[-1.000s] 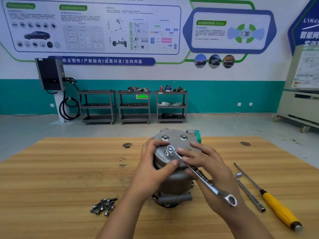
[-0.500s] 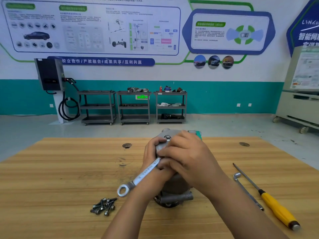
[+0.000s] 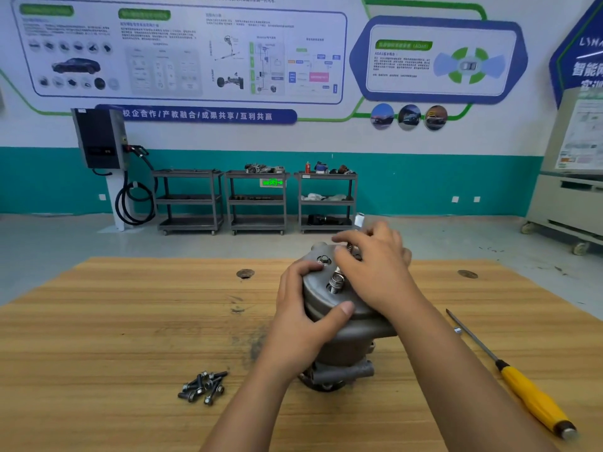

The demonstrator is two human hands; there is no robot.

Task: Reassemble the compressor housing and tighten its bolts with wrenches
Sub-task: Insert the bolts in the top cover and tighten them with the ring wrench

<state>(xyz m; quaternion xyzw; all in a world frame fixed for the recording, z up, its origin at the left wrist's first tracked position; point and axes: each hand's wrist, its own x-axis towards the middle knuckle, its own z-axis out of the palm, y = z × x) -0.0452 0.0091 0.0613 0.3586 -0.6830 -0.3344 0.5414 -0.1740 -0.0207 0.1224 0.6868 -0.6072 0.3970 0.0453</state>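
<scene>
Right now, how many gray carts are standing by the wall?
3. The left cart stands next to the charger, the middle cart beside it, and the right cart last in the row. None seems hidden.

A yellow-handled screwdriver (image 3: 528, 396) lies on the light wooden table (image 3: 98, 337); three grey metal shelf carts (image 3: 257, 200) stand against the teal wall (image 3: 424, 184).

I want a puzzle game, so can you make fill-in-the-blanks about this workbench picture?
1. The long metal screwdriver has a ____ handle.
2. The small dark loose bolts lie ____ of the round grey metal compressor housing.
3. The housing stands on a ____ table.
Missing words: yellow, left, wooden.
</scene>
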